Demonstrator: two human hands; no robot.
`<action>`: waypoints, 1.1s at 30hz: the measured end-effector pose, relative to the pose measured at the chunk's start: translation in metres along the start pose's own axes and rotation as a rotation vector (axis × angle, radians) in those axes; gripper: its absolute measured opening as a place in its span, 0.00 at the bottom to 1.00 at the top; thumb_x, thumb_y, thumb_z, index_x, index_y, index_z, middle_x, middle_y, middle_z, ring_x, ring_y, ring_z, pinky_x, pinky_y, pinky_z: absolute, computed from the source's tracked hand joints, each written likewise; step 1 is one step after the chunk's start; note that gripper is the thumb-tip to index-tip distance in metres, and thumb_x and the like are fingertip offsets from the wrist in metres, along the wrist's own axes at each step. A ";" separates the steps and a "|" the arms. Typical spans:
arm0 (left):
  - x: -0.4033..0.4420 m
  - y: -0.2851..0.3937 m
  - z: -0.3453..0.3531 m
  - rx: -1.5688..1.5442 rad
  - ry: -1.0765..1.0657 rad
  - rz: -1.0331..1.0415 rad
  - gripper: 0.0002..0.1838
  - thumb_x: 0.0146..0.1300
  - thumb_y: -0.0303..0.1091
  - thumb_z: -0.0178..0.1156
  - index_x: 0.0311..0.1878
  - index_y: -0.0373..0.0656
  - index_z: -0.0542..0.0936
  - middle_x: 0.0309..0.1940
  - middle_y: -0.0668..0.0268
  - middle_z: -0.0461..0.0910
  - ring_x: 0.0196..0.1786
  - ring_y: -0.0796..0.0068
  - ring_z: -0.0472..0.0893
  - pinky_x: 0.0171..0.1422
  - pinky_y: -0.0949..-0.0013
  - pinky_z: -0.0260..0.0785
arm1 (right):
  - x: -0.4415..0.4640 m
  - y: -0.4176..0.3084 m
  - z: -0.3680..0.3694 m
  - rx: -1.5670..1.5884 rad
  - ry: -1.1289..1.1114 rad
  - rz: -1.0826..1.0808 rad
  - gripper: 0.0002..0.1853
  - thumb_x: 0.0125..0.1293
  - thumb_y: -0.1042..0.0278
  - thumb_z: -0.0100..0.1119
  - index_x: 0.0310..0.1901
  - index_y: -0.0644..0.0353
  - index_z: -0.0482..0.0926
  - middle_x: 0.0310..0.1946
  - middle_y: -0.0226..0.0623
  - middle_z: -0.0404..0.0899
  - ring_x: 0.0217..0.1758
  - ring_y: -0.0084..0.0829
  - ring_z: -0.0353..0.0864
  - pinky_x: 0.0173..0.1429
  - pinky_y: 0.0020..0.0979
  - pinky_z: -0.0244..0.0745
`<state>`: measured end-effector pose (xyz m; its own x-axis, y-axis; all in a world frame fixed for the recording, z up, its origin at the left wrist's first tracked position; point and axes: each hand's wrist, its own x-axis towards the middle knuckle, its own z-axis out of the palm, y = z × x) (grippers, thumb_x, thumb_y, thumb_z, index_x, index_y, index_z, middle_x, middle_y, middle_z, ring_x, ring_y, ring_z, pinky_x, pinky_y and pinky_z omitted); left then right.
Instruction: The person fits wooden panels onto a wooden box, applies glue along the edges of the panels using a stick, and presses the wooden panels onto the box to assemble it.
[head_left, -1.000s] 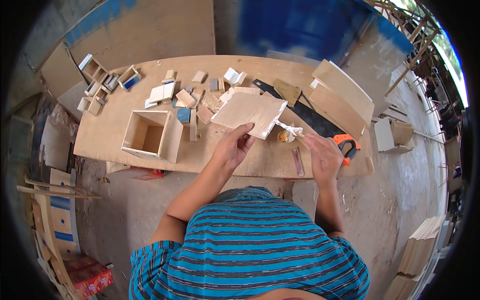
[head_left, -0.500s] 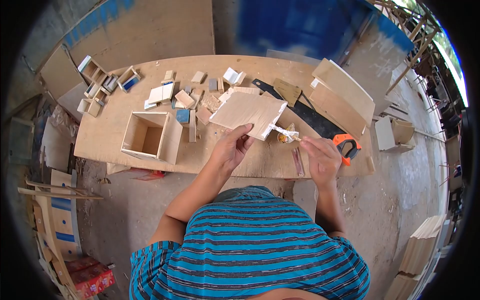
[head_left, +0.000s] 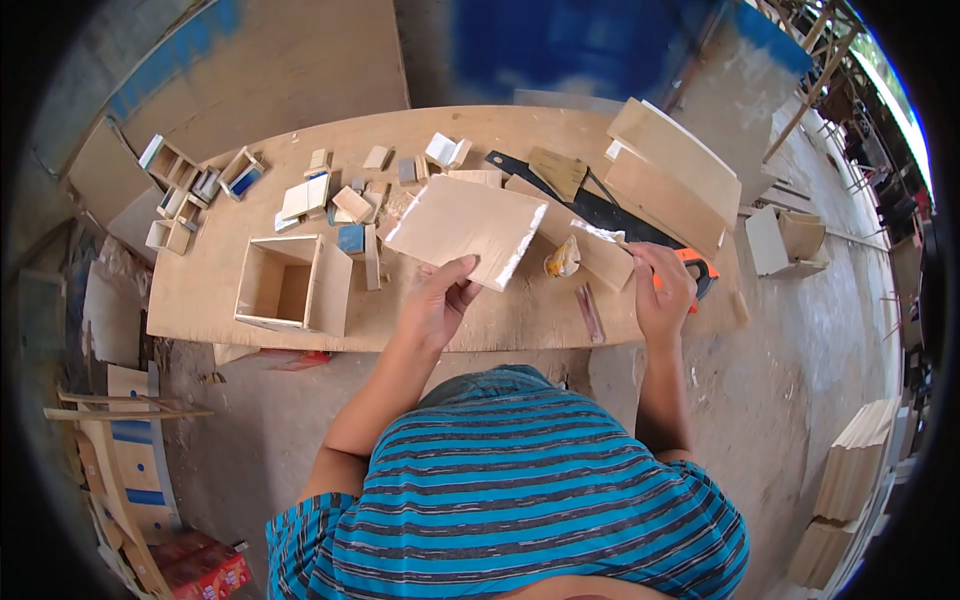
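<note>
My left hand [head_left: 440, 298] is closed on the near edge of a thin wooden panel [head_left: 465, 225], thumb on top. White paste, like glue, runs along the panel's right edge and a bit of its left edge. Between its fingers my right hand [head_left: 664, 288] grips a small stick [head_left: 603, 234] coated with the same white paste, held apart from the panel. A small cup [head_left: 563, 258] smeared with white and yellowish stuff stands between the two hands. Left of the panel sits an open wooden box [head_left: 293, 283].
A handsaw with an orange handle [head_left: 703, 272] lies at the right, beside leaning boards [head_left: 672, 180]. Several wood blocks [head_left: 352, 204] are scattered behind the box. Small wooden boxes [head_left: 172, 163] stand at the far left of the workbench [head_left: 450, 325].
My right hand has drawn the pasted stick away from the panel's right edge, up and to the right. The panel has shifted slightly left in my left hand.
</note>
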<state>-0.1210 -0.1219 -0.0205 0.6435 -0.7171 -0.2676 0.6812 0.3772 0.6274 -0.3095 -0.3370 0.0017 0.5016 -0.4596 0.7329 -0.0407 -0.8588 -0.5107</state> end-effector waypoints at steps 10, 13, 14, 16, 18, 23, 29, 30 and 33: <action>0.002 -0.002 -0.014 0.028 0.055 0.019 0.08 0.58 0.25 0.64 0.40 0.38 0.78 0.29 0.68 0.81 0.29 0.82 0.81 0.34 0.80 0.79 | 0.001 0.010 0.016 -0.273 -0.358 -0.003 0.08 0.52 0.76 0.57 0.33 0.56 0.84 0.31 0.35 0.81 0.36 0.38 0.79 0.42 0.37 0.74; 0.001 -0.003 -0.012 0.006 0.038 0.026 0.10 0.59 0.26 0.64 0.43 0.38 0.76 0.32 0.67 0.81 0.31 0.82 0.81 0.35 0.80 0.78 | 0.001 0.021 0.031 -0.312 -0.449 -0.014 0.07 0.52 0.75 0.58 0.32 0.55 0.85 0.30 0.34 0.81 0.37 0.38 0.79 0.44 0.38 0.74; 0.001 -0.003 -0.015 0.026 0.012 0.021 0.11 0.59 0.27 0.63 0.45 0.39 0.76 0.34 0.67 0.81 0.33 0.81 0.82 0.35 0.79 0.78 | 0.001 0.023 0.036 -0.322 -0.482 -0.014 0.07 0.52 0.75 0.58 0.32 0.54 0.85 0.30 0.34 0.81 0.37 0.37 0.79 0.45 0.38 0.74; 0.001 -0.003 -0.021 0.064 -0.041 0.015 0.13 0.59 0.29 0.63 0.47 0.40 0.75 0.38 0.67 0.82 0.38 0.79 0.82 0.37 0.76 0.78 | 0.002 0.026 0.044 -0.358 -0.587 0.014 0.08 0.52 0.74 0.59 0.34 0.54 0.84 0.32 0.34 0.81 0.40 0.38 0.79 0.47 0.38 0.73; 0.000 -0.004 -0.022 0.051 -0.044 0.023 0.17 0.58 0.27 0.61 0.51 0.38 0.73 0.42 0.64 0.81 0.42 0.76 0.82 0.43 0.74 0.78 | 0.006 0.027 0.048 -0.364 -0.594 -0.029 0.10 0.53 0.74 0.59 0.38 0.54 0.84 0.36 0.34 0.81 0.42 0.39 0.78 0.50 0.38 0.73; -0.008 0.003 -0.017 -0.025 -0.084 0.013 0.28 0.53 0.22 0.59 0.60 0.33 0.68 0.51 0.55 0.78 0.52 0.66 0.80 0.57 0.62 0.74 | 0.029 0.015 0.045 -0.217 -0.365 -0.137 0.19 0.53 0.72 0.61 0.50 0.54 0.81 0.48 0.38 0.79 0.50 0.42 0.76 0.57 0.38 0.71; -0.016 0.014 -0.013 -0.208 -0.231 -0.175 0.33 0.47 0.21 0.57 0.61 0.28 0.66 0.50 0.49 0.77 0.52 0.57 0.80 0.62 0.56 0.71 | 0.065 -0.013 0.054 0.217 -0.391 -0.148 0.21 0.53 0.73 0.66 0.52 0.55 0.81 0.57 0.35 0.77 0.57 0.42 0.75 0.61 0.39 0.69; -0.015 0.013 -0.019 -0.248 -0.253 -0.219 0.33 0.47 0.21 0.56 0.61 0.27 0.66 0.50 0.48 0.77 0.52 0.56 0.80 0.62 0.56 0.71 | 0.070 -0.016 0.055 0.263 -0.418 -0.180 0.21 0.52 0.74 0.66 0.51 0.56 0.81 0.57 0.34 0.77 0.58 0.42 0.75 0.62 0.39 0.69; -0.016 0.012 -0.028 -0.330 -0.254 -0.297 0.32 0.47 0.22 0.55 0.60 0.26 0.67 0.49 0.46 0.77 0.52 0.54 0.80 0.61 0.55 0.71 | 0.088 -0.021 0.060 0.310 -0.528 -0.420 0.16 0.53 0.72 0.67 0.46 0.56 0.84 0.55 0.35 0.78 0.55 0.42 0.75 0.60 0.39 0.70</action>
<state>-0.1138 -0.0896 -0.0291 0.3282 -0.9259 -0.1872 0.9221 0.2710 0.2760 -0.2128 -0.3458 0.0500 0.7730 0.1309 0.6207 0.4527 -0.7993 -0.3952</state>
